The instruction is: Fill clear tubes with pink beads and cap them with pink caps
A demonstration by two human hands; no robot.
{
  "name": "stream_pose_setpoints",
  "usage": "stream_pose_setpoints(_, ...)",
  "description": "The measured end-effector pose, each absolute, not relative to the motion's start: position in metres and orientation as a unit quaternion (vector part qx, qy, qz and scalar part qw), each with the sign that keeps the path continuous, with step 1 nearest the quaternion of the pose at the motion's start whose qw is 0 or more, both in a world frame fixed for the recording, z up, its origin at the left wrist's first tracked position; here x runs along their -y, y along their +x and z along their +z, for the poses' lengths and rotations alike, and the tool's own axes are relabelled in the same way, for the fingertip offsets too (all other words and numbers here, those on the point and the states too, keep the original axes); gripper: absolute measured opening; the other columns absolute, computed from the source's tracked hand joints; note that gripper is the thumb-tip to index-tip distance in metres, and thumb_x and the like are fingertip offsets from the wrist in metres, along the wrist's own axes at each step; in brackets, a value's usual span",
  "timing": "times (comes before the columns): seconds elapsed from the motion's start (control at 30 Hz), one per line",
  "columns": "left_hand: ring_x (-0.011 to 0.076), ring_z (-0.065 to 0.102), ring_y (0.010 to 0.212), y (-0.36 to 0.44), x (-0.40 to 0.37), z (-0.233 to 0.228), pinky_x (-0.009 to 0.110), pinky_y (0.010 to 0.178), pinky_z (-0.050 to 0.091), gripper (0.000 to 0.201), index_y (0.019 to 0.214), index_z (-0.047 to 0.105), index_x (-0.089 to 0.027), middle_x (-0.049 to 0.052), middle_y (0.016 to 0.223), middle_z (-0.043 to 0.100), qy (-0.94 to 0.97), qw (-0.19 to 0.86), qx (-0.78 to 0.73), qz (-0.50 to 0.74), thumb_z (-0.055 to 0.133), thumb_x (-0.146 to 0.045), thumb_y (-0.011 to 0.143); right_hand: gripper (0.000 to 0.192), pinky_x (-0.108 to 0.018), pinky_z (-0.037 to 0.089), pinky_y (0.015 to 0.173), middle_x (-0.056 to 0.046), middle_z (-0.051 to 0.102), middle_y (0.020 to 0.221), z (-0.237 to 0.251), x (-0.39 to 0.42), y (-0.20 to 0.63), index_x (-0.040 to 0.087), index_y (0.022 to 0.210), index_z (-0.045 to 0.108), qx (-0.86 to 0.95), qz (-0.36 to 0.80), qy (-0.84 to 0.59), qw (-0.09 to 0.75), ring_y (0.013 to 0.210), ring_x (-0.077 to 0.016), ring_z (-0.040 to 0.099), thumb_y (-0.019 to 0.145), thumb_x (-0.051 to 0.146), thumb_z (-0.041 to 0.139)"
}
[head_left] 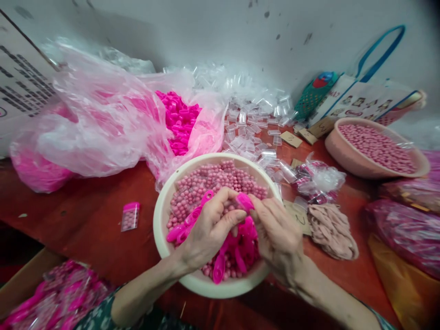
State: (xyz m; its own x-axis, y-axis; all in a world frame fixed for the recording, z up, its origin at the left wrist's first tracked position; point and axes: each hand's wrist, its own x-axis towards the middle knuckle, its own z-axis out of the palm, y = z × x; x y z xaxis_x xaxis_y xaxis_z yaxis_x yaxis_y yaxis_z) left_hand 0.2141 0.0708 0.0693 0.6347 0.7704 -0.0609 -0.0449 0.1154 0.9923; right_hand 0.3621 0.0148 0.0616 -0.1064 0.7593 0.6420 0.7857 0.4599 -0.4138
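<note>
Over a cream basin (160, 250), my left hand (211, 227) and my right hand (278, 231) meet with fingers closed. My right fingertips pinch a bright pink cap (244, 201). The left thumb and index finger close round what looks like a small clear tube against that cap, mostly hidden by my fingers. Pink beads (192, 188) fill the basin, with a clear plastic sheet or bag among them. Several bright pink scoop-like pieces (220, 266) lie on the beads under my hands. Left of the basin, a clear container of beads with a pink cap (130, 216) rests on the red table (89, 220).
Behind the basin, a plastic bag (113, 123) spills pink caps (180, 121) beside a heap of clear tubes (254, 123). At right are a pink bowl of beads (343, 153), a crumpled cloth (332, 231) and a tote bag (364, 103). Bagged pink goods (58, 298) sit lower left.
</note>
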Motion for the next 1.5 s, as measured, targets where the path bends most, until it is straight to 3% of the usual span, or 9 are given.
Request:
stream_pose_setpoints(0.17,0.0072,0.052,0.053,0.217,-0.076,0.071,0.018,0.046,0.036,0.014,0.094,0.049,-0.017,-0.001,0.071,0.054,0.515,0.77,-0.26,0.272,0.047,-0.031,0.091,0.034,-0.026,0.056,0.067,-0.004,0.07,0.085,0.091,-0.015,0.381,0.019,0.109,0.058,0.565,0.269,-0.602,0.496,0.071,-0.0152,0.067,0.077,0.02,0.068)
stream_pose_setpoints(0.27,0.0064,0.052,0.053,0.215,-0.075,0.069,0.018,0.046,0.034,0.014,0.093,0.05,-0.017,-0.002,0.072,0.054,0.509,0.772,-0.268,0.27,0.047,-0.031,0.091,0.026,-0.024,0.056,0.057,0.0,0.07,0.073,0.091,-0.021,0.379,0.02,0.095,0.058,0.467,0.32,-0.594,0.571,0.063,-0.0145,0.066,0.073,0.023,0.072)
stream_pose_setpoints(0.4,0.0068,0.048,0.058,0.214,-0.071,0.069,0.02,0.053,0.036,0.013,0.096,0.051,-0.018,-0.003,0.071,0.049,0.551,0.723,-0.295,0.296,0.048,-0.031,0.091,0.016,-0.027,0.057,0.066,-0.004,0.07,0.084,0.079,-0.029,0.368,0.019,0.102,0.06,0.593,0.192,-0.581,0.523,0.074,-0.0164,0.067,0.088,0.021,0.055)
stream_pose_setpoints(0.63,0.0098,0.044,0.068,0.214,-0.068,0.071,0.023,0.061,0.036,0.012,0.095,0.048,-0.018,-0.002,0.076,0.047,0.577,0.689,-0.313,0.307,0.046,-0.03,0.092,0.061,-0.04,0.054,0.083,-0.021,0.059,0.11,0.065,-0.02,0.362,0.002,0.132,0.032,0.8,-0.022,-0.531,0.278,0.105,-0.0301,0.057,0.086,0.038,0.053)
stream_pose_setpoints(0.9,0.0112,0.046,0.067,0.212,-0.067,0.065,0.024,0.062,0.037,0.01,0.086,0.047,-0.017,-0.001,0.077,0.05,0.68,0.582,-0.324,0.306,0.044,-0.024,0.092,0.035,-0.033,0.052,0.048,-0.017,0.06,0.081,0.062,-0.025,0.35,0.003,0.107,0.047,0.8,-0.168,-0.522,0.243,0.078,-0.028,0.06,0.09,0.033,0.041)
stream_pose_setpoints(1.03,0.0122,0.049,0.07,0.216,-0.068,0.066,0.025,0.066,0.041,0.007,0.094,0.05,-0.017,0.0,0.079,0.053,0.675,0.578,-0.329,0.319,0.047,-0.021,0.09,0.038,-0.029,0.048,0.045,-0.012,0.058,0.077,0.053,-0.031,0.352,0.005,0.107,0.049,0.795,-0.094,-0.531,0.278,0.069,-0.0234,0.057,0.088,0.038,0.045)
stream_pose_setpoints(1.13,0.0126,0.052,0.071,0.217,-0.071,0.07,0.025,0.07,0.044,0.027,0.114,0.05,-0.02,0.0,0.081,0.056,0.638,0.595,-0.329,0.36,0.053,-0.022,0.087,0.051,-0.033,0.054,0.061,-0.016,0.06,0.097,0.061,-0.033,0.358,0.007,0.122,0.043,0.795,0.013,-0.538,0.278,0.087,-0.0262,0.059,0.085,0.04,0.052)
stream_pose_setpoints(1.27,0.0086,0.051,0.054,0.204,-0.077,0.074,0.019,0.05,0.044,0.029,0.113,0.055,-0.02,0.0,0.075,0.061,0.547,0.629,-0.35,0.428,0.057,-0.026,0.085,0.072,-0.031,0.052,0.072,-0.009,0.062,0.102,0.088,-0.033,0.375,0.014,0.136,0.032,0.756,0.198,-0.534,0.321,0.086,-0.0206,0.061,0.078,0.039,0.066)
stream_pose_setpoints(1.5,0.0088,0.056,0.051,0.166,-0.079,0.08,0.018,0.047,0.046,0.022,0.103,0.06,-0.017,0.001,0.071,0.064,0.426,0.634,-0.387,0.516,0.06,-0.023,0.082,0.027,-0.026,0.049,0.058,-0.003,0.067,0.077,0.077,-0.027,0.394,0.015,0.108,0.062,0.677,0.232,-0.614,0.333,0.065,-0.0152,0.061,0.086,0.03,0.057)
